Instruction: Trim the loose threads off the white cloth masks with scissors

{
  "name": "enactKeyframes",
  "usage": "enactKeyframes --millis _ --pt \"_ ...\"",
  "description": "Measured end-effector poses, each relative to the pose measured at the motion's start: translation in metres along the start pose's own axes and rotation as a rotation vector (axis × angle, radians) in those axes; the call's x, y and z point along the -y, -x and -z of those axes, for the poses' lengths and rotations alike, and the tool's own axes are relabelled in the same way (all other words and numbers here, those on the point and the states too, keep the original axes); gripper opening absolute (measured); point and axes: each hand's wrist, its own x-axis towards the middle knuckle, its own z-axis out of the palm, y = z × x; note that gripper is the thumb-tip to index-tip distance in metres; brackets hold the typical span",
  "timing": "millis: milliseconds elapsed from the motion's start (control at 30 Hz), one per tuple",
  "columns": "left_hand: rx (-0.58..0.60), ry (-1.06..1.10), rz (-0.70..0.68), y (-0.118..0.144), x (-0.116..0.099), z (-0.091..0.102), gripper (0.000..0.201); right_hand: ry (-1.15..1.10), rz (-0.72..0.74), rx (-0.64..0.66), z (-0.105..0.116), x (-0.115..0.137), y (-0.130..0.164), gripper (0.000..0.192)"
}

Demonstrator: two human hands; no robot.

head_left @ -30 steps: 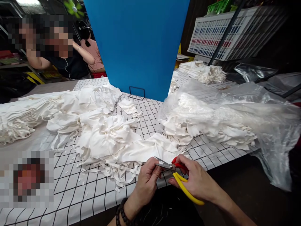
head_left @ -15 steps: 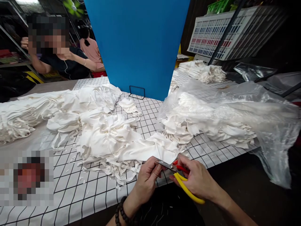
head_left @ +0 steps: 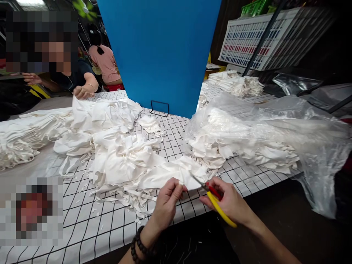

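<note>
My left hand point(head_left: 169, 200) pinches the edge of a white cloth piece point(head_left: 162, 176) at the front of the table. Its thumb and forefinger are pressed together on the fabric. In my right hand point(head_left: 227, 200) are scissors with yellow and red handles point(head_left: 220, 211). Their blades point up and left, over the cloth and a little right of my left fingers. The held piece runs back into a heap of white cloth pieces point(head_left: 121, 157), with narrow straps and strips hanging off its front.
A grid-patterned tablecloth point(head_left: 82, 220) covers the table, with small white scraps on it. Upright behind stands a blue board point(head_left: 162, 55) on a wire foot. Clear plastic point(head_left: 264, 124) covers more white cloth at right. Across the table, a co-worker's hand point(head_left: 84, 91) touches a cloth pile.
My left hand has moved slightly left, away from the scissors. The blades have come off my left fingertips and now angle more upward. The co-worker's hand has come down onto the cloth pile.
</note>
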Motion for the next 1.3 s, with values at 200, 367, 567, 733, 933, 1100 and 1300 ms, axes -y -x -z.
enactKeyframes --millis 200,367,567,733,933,1100,1300 --pt "-0.520 -0.240 -0.289 -0.057 -0.066 0.108 0.020 -0.296 -0.140 -0.287 0.031 -0.042 -0.009 0.037" --pt "-0.604 -0.934 -0.186 -0.089 -0.117 0.180 0.037 -0.266 -0.183 -0.325 0.027 -0.060 -0.016 0.034" --pt "-0.407 -1.263 -0.017 -0.062 -0.087 0.107 0.050 0.193 -0.004 -0.265 -0.009 -0.032 -0.041 0.012" --pt "0.275 -0.442 0.278 -0.057 -0.045 0.032 0.044 0.175 0.078 -0.258 -0.020 0.004 -0.025 0.015" --pt "0.389 0.472 0.744 -0.076 -0.013 -0.011 0.036 -0.133 0.541 -0.013 -0.037 0.049 0.033 0.032" --pt "0.441 0.657 0.798 -0.067 -0.009 -0.010 0.013 -0.289 0.276 0.153 -0.053 0.048 0.037 0.030" --pt "0.408 0.633 0.743 -0.044 -0.011 0.012 0.022 -0.375 0.051 0.343 -0.042 0.041 0.042 0.022"
